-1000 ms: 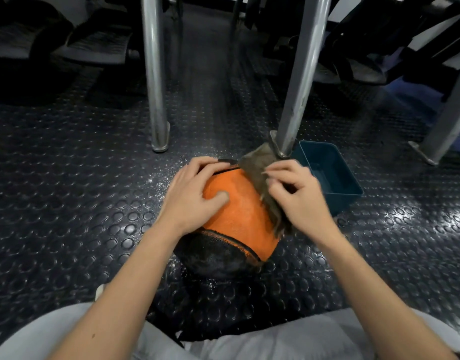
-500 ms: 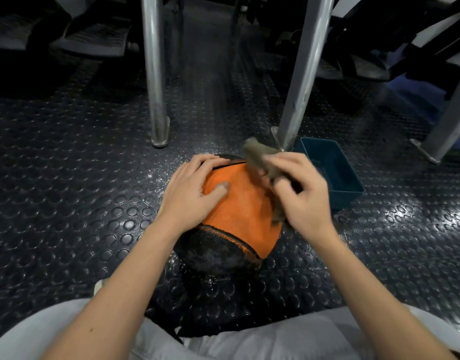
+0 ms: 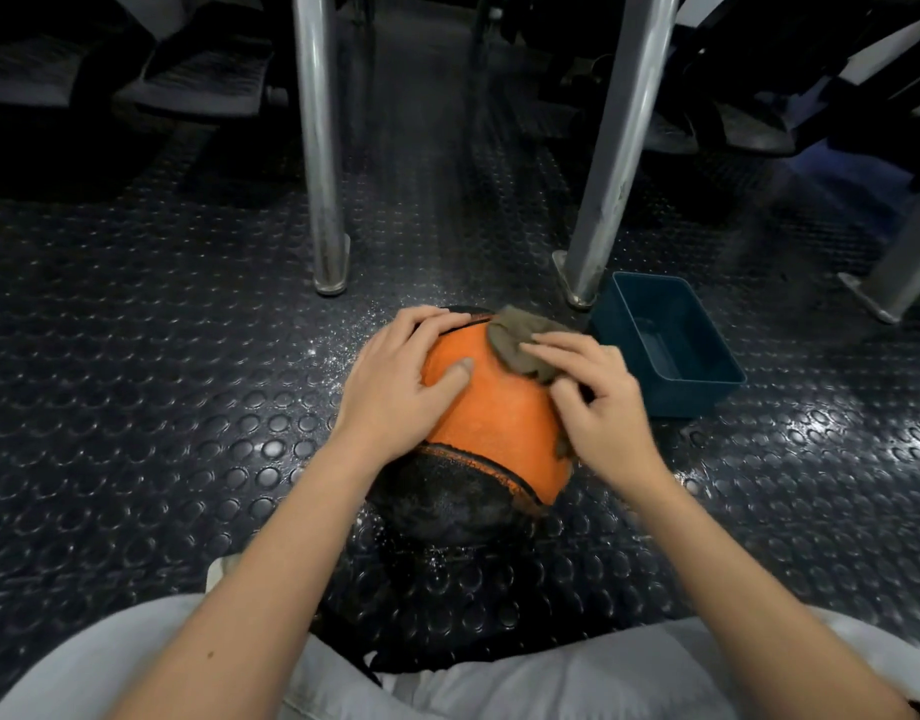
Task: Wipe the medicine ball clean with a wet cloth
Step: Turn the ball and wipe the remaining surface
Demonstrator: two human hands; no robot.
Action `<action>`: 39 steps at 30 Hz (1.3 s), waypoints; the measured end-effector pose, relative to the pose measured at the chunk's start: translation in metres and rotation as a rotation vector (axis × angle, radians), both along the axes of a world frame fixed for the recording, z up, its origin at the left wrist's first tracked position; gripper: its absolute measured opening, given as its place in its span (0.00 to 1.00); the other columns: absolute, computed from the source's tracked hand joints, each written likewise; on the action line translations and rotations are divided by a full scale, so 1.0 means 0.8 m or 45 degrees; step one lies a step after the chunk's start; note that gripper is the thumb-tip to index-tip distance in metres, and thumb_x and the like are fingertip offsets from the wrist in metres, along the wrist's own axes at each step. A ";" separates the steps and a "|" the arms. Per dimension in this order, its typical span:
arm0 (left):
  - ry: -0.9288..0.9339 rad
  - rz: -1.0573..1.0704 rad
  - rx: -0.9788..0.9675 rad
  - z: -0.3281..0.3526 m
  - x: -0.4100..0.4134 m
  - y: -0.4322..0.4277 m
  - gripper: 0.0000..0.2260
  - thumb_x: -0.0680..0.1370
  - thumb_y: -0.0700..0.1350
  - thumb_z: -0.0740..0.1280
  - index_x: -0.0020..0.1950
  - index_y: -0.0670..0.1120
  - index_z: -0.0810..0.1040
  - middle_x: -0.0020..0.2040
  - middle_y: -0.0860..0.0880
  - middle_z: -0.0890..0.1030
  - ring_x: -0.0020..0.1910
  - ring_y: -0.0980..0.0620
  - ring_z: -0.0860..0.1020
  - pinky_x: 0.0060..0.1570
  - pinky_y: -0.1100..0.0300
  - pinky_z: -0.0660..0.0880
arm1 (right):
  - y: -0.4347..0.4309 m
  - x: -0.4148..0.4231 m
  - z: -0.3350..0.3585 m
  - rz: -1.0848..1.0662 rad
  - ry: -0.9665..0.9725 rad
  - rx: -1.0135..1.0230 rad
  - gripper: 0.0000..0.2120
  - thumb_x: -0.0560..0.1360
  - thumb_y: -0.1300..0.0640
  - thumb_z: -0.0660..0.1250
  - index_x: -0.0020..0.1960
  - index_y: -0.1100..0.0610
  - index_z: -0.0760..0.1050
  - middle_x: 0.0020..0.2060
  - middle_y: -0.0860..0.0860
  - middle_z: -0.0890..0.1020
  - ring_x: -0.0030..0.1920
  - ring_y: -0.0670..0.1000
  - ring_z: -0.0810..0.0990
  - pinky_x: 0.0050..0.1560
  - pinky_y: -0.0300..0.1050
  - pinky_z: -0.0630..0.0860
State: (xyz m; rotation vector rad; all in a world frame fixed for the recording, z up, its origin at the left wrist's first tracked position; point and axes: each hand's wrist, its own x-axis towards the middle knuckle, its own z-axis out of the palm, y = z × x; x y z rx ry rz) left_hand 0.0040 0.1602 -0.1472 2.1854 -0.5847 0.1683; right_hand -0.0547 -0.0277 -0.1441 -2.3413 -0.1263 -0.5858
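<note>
Centre frame, the orange-and-black medicine ball sits on the studded rubber floor, just in front of the person's knees. The left hand lies spread and flat on its left flank, thumb on the orange panel. The right hand holds a brown cloth, fingers over it and thumb curled in, pressing it to the ball's upper right. A blue tub stands just beside, right of centre.

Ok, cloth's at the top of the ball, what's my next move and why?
Probably drag the crumpled brown cloth toward you across the orange-and-black medicine ball: the right hand holds it at the far edge, the left hand steadies the ball.
</note>
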 end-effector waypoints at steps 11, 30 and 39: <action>0.021 0.024 0.003 0.002 -0.002 0.002 0.29 0.68 0.64 0.51 0.66 0.57 0.72 0.64 0.59 0.69 0.63 0.60 0.66 0.61 0.62 0.58 | 0.022 -0.009 0.015 0.054 -0.093 -0.120 0.18 0.73 0.58 0.56 0.56 0.50 0.80 0.55 0.41 0.76 0.53 0.48 0.68 0.58 0.28 0.59; 0.441 -0.478 0.147 0.021 -0.004 0.028 0.45 0.54 0.71 0.68 0.67 0.71 0.52 0.70 0.70 0.52 0.72 0.63 0.47 0.74 0.49 0.45 | -0.020 0.019 0.020 -0.238 0.306 0.239 0.11 0.75 0.60 0.63 0.51 0.48 0.80 0.47 0.42 0.80 0.55 0.44 0.77 0.57 0.41 0.69; 0.440 -0.368 0.027 0.024 -0.009 0.027 0.44 0.53 0.69 0.67 0.66 0.69 0.55 0.62 0.78 0.51 0.68 0.66 0.52 0.74 0.50 0.47 | 0.022 -0.014 0.033 0.108 -0.110 -0.350 0.12 0.75 0.54 0.61 0.51 0.51 0.82 0.47 0.42 0.80 0.46 0.46 0.68 0.51 0.36 0.65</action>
